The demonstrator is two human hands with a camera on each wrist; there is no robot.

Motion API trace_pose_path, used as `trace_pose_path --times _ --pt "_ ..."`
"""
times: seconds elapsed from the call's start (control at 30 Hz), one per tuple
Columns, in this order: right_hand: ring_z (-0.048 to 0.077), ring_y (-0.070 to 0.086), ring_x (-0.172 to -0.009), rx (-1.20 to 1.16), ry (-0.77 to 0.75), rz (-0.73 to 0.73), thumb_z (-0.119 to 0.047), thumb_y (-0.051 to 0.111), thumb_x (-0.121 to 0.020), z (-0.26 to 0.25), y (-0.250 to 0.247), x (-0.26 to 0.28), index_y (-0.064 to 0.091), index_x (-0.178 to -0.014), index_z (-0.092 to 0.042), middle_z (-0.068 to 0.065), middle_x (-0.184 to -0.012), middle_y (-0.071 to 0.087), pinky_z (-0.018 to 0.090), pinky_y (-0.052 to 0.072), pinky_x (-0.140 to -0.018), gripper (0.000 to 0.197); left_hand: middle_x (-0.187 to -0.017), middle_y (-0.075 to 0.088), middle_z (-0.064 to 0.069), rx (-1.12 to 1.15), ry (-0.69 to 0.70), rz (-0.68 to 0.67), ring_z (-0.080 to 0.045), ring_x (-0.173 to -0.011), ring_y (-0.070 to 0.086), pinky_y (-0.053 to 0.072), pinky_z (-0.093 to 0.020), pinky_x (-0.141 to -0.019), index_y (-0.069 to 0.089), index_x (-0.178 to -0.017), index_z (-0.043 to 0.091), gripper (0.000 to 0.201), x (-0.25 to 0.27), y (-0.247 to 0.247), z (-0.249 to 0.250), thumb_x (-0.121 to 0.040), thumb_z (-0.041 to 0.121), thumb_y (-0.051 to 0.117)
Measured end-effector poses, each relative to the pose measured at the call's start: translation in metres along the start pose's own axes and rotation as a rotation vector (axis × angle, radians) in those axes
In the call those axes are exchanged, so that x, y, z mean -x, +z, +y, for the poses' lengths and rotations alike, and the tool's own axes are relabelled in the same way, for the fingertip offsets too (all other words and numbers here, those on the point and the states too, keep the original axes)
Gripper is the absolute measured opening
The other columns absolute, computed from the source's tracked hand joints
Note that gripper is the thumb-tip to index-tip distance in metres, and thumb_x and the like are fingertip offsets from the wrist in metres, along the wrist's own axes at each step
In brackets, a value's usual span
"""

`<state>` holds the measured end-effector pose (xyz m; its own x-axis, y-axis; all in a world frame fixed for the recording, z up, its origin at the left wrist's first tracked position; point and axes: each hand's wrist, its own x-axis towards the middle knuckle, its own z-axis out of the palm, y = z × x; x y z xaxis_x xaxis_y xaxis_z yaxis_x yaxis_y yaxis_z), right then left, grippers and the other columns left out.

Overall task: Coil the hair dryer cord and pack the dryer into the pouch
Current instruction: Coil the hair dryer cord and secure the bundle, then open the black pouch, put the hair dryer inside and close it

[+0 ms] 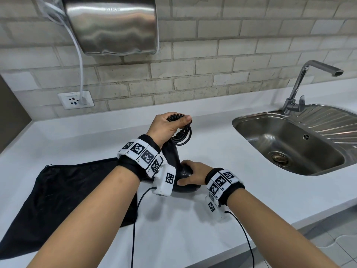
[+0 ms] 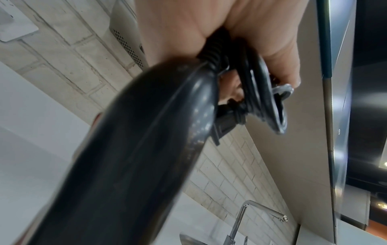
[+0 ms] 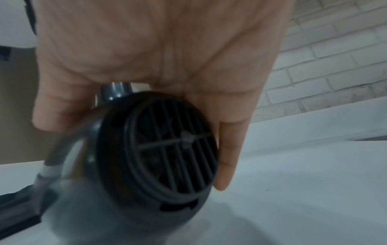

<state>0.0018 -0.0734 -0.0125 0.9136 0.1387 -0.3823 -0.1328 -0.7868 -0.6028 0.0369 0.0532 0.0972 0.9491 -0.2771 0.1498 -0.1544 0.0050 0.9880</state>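
A black hair dryer (image 1: 176, 161) stands on the white counter (image 1: 212, 215), body down and handle (image 2: 134, 149) pointing up. My left hand (image 1: 170, 126) grips the coiled black cord (image 1: 182, 136) at the top of the handle; the loops (image 2: 259, 92) and plug hang from my fingers. My right hand (image 1: 193, 175) holds the dryer's round body, fingers curled round its rear grille (image 3: 169, 147). The black mesh pouch (image 1: 63, 202) lies flat on the counter to the left, under my left forearm.
A steel sink (image 1: 289, 140) with a tap (image 1: 309, 84) is set into the counter at right. A metal hand dryer (image 1: 114, 26) hangs on the brick wall, its white cable running to a wall socket (image 1: 76, 100). Counter's front edge runs near right.
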Motion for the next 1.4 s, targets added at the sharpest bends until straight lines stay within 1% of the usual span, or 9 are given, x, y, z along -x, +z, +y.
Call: trace_pose_path --times 0.13,0.23,0.3,0.47,0.57,0.8,1.03,1.3,1.4 --pt "0.02 0.056 -0.104 -0.035 0.0 0.045 -0.037 0.075 -0.068 0.001 0.003 -0.005 0.039 -0.131 -0.021 0.003 -0.121 0.058 0.028 0.045 -0.091 0.076 -0.048 0.063 0.013 0.004 0.005 0.002 0.002 -0.038 0.045 0.034 -0.009 -0.045 0.064 -0.076 0.016 0.008 0.002 -0.002 0.0 -0.083 0.02 0.064" --pt "0.018 0.056 -0.091 -0.04 -0.004 0.096 -0.034 0.076 -0.066 0.003 0.005 -0.004 0.04 -0.127 -0.02 0.001 -0.104 0.057 0.027 0.048 -0.081 0.073 -0.07 0.066 0.001 0.022 0.007 -0.031 -0.002 -0.042 0.038 0.032 -0.011 -0.047 0.066 -0.079 0.016 0.008 0.005 -0.005 0.0 -0.084 0.018 0.061" --pt "0.019 0.057 -0.092 -0.02 0.003 0.149 -0.033 0.076 -0.064 0.006 0.003 -0.003 0.041 -0.126 -0.019 0.002 -0.106 0.058 0.029 0.05 -0.084 0.073 -0.078 0.065 -0.003 0.011 0.022 -0.063 -0.002 -0.045 0.039 0.033 -0.01 -0.048 0.067 -0.08 0.017 0.01 0.009 -0.007 -0.002 -0.086 0.015 0.058" --pt "0.025 0.055 -0.104 0.093 0.074 0.273 -0.035 0.079 -0.053 0.02 -0.012 0.001 0.037 -0.128 -0.018 0.007 -0.12 0.049 0.036 0.051 -0.087 0.087 -0.061 0.069 0.012 0.011 0.072 -0.037 0.0 -0.045 0.046 0.037 -0.011 -0.048 0.066 -0.079 0.018 0.018 0.018 -0.01 -0.006 -0.088 0.007 0.054" --pt "0.033 0.047 -0.11 0.194 0.143 0.315 -0.038 0.078 -0.054 0.032 -0.02 0.005 0.032 -0.131 -0.028 0.008 -0.121 0.038 0.043 0.05 -0.089 0.09 -0.056 0.068 0.016 0.06 0.045 0.009 0.001 -0.043 0.055 0.037 -0.011 -0.045 0.062 -0.08 0.017 0.018 0.023 -0.016 -0.012 -0.089 0.005 0.052" --pt "0.034 0.037 -0.107 0.342 0.234 0.457 -0.033 0.073 -0.056 0.06 -0.027 0.014 0.033 -0.125 -0.039 0.008 -0.118 0.03 0.045 0.048 -0.082 0.08 -0.08 0.066 0.007 -0.047 -0.222 0.184 -0.009 -0.073 0.053 0.035 -0.025 -0.059 0.058 -0.075 0.025 0.015 0.03 -0.034 -0.06 -0.089 0.02 0.056" --pt "0.035 0.031 -0.111 0.502 0.299 0.479 -0.019 0.071 -0.06 0.061 -0.021 0.011 0.029 -0.125 -0.034 0.009 -0.126 0.024 0.044 0.043 -0.081 0.08 -0.075 0.061 0.004 -0.115 -0.52 0.145 -0.01 -0.064 0.05 0.036 -0.023 -0.056 0.056 -0.074 0.019 0.018 0.021 -0.04 -0.107 -0.091 0.024 0.052" --pt "0.035 0.033 -0.11 0.716 0.277 0.54 -0.013 0.06 -0.073 0.054 -0.006 0.01 0.03 -0.125 -0.03 0.011 -0.127 0.028 0.044 0.042 -0.083 0.063 -0.073 0.058 -0.011 -0.203 -0.695 0.123 -0.021 -0.064 0.057 0.055 -0.028 -0.053 0.056 -0.075 0.004 0.014 0.01 -0.049 -0.127 -0.085 0.012 0.062" --pt "0.034 0.034 -0.111 0.768 0.283 0.521 -0.01 0.058 -0.075 0.05 -0.004 0.011 0.029 -0.125 -0.03 0.011 -0.129 0.028 0.042 0.041 -0.082 0.061 -0.078 0.062 -0.014 -0.295 -0.724 0.105 -0.027 -0.069 0.061 0.059 -0.041 -0.074 0.058 -0.075 0.004 0.012 0.008 -0.048 -0.13 -0.083 0.011 0.064"
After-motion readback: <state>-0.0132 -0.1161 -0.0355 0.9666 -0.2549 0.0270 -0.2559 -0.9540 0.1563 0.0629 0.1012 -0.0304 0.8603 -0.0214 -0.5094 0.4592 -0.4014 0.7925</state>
